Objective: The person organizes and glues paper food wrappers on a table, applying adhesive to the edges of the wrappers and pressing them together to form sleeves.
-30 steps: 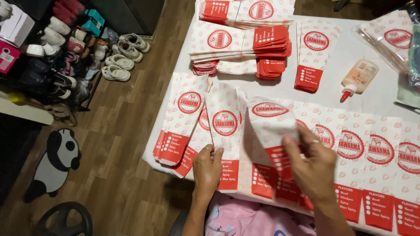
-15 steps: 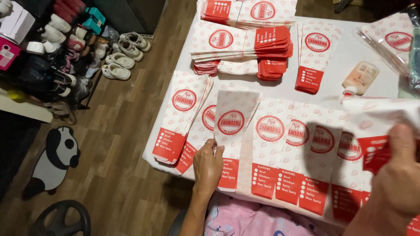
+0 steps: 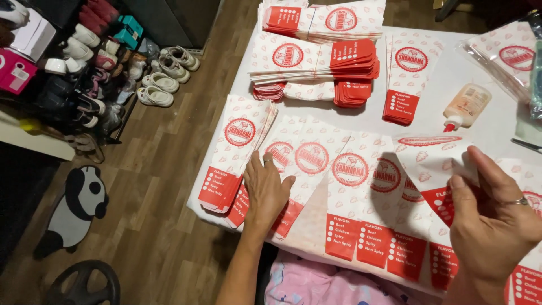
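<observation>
Paper sleeve [image 3: 435,164] pinched in right hand [image 3: 494,226] fingers; left hand [image 3: 265,189] flat on another sleeve [image 3: 305,164].

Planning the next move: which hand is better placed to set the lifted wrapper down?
Probably the right. The right hand has its grip on the raised paper wrapper above the fanned row; the left hand lies flat on wrappers near the table's left edge.

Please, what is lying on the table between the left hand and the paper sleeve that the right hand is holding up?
In the head view, a row of overlapping flat paper sleeves fills the stretch between the left hand and the lifted sleeve in the right hand.
</observation>
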